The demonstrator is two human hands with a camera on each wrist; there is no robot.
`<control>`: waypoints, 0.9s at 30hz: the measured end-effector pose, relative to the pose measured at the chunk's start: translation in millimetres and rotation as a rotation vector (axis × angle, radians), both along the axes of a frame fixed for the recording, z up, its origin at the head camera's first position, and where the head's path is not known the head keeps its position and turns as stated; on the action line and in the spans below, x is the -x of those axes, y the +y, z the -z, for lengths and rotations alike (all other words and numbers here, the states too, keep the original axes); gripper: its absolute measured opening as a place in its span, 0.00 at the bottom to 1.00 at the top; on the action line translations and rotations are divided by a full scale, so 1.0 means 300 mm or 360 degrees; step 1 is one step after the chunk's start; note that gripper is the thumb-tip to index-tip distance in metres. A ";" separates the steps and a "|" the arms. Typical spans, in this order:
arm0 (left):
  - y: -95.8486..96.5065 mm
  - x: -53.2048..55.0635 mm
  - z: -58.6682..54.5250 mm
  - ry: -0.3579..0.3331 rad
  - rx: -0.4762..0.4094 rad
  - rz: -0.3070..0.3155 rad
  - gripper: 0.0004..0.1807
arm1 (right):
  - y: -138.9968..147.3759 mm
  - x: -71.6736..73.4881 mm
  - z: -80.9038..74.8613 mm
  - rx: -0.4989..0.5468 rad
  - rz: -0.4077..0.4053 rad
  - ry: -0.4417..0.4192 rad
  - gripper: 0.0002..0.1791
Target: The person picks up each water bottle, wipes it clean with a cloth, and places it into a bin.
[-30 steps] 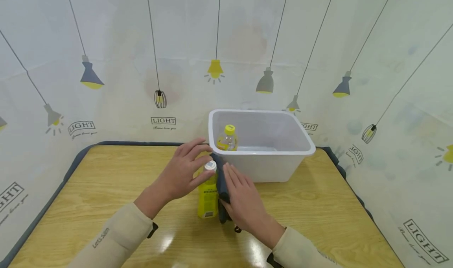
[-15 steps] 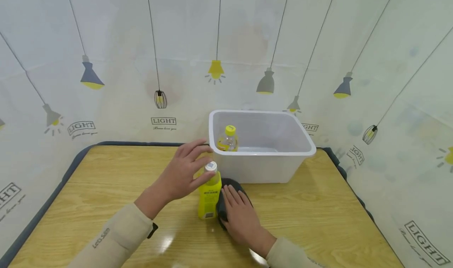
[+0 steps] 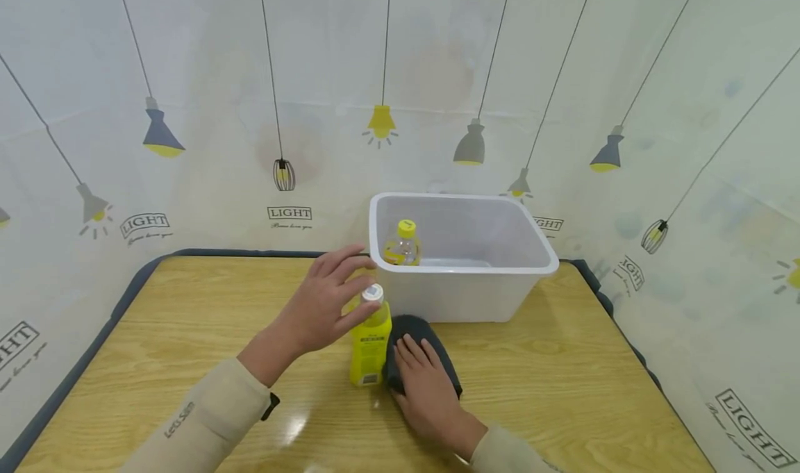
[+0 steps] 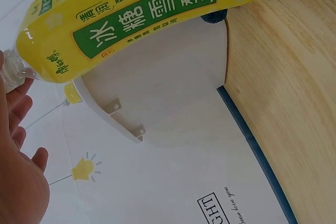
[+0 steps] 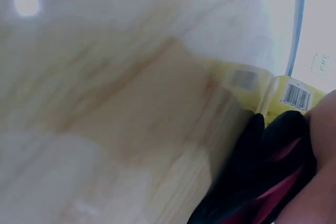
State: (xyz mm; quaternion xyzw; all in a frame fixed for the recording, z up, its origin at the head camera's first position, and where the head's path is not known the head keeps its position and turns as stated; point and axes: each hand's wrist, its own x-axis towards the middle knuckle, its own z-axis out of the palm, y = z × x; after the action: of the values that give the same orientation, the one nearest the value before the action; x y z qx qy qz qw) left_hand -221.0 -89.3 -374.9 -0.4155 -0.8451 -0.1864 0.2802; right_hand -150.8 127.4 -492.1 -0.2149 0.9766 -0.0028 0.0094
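In the head view, the yellow bottle (image 3: pixel 371 351) stands upright on the wooden table (image 3: pixel 206 320), its white cap (image 3: pixel 373 292) uppermost. The left hand (image 3: pixel 325 299) comes in from the cap's 9 o'clock; thumb and forefinger curl round the cap end, the gap between them no wider than the bottle top, and the other fingers extend loosely. The dark cloth (image 3: pixel 409 326) lies at the bottle's 3 o'clock, just beside it; contact between the two cannot be told. The right hand (image 3: pixel 428 389) lies flat on the cloth, fingers straight, gripping nothing. The white tub (image 3: pixel 462 296) stands at the bottle's 2 o'clock, near the cloth; a second bottle (image 3: pixel 403 247) with a yellow lid is inside, at the tub's 9 o'clock. The left wrist view alone shows the yellow bottle's front label (image 4: pixel 149 14), green with white characters, and two small tabs (image 4: pixel 114 107) under the tub's rim. The right wrist view alone shows pink (image 5: pixel 281 190) among the cloth's dark folds; the tabletop there is blurred.
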 end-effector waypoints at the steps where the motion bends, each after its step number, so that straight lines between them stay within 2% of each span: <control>1: 0.000 0.000 0.000 0.0001 0.0000 0.0000 0.18 | 0.000 0.001 -0.004 0.0083 0.0018 -0.0030 0.35; 5: -0.001 0.001 0.003 0.0006 -0.0008 0.0004 0.20 | -0.003 -0.001 -0.028 0.0445 0.0089 -0.0109 0.33; 10: 0.000 0.002 0.005 0.0017 -0.0032 0.0022 0.21 | -0.010 -0.004 -0.067 0.0925 0.0125 -0.0068 0.30; 15: 0.001 0.001 0.003 0.0030 -0.0033 0.0023 0.20 | -0.015 -0.004 -0.115 0.1236 0.0122 -0.0022 0.30; 21: -0.002 0.001 0.003 0.0015 -0.0022 0.0015 0.20 | -0.017 -0.014 -0.192 0.1381 0.0123 0.0011 0.31; 24: -0.002 0.003 0.006 0.0025 -0.0030 0.0023 0.21 | -0.021 -0.014 -0.225 0.1382 0.0069 0.0143 0.29; 27: 0.000 0.005 0.008 0.0026 -0.0038 0.0029 0.21 | -0.031 -0.009 -0.264 0.1270 -0.0039 0.0324 0.29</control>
State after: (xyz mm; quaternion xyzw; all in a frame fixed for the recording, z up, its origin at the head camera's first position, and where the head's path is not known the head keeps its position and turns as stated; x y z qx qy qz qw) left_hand -222.5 -89.4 -377.5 -0.4212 -0.8367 -0.1955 0.2905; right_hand -148.0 118.0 -412.9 -0.2125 0.8922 -0.3599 -0.1712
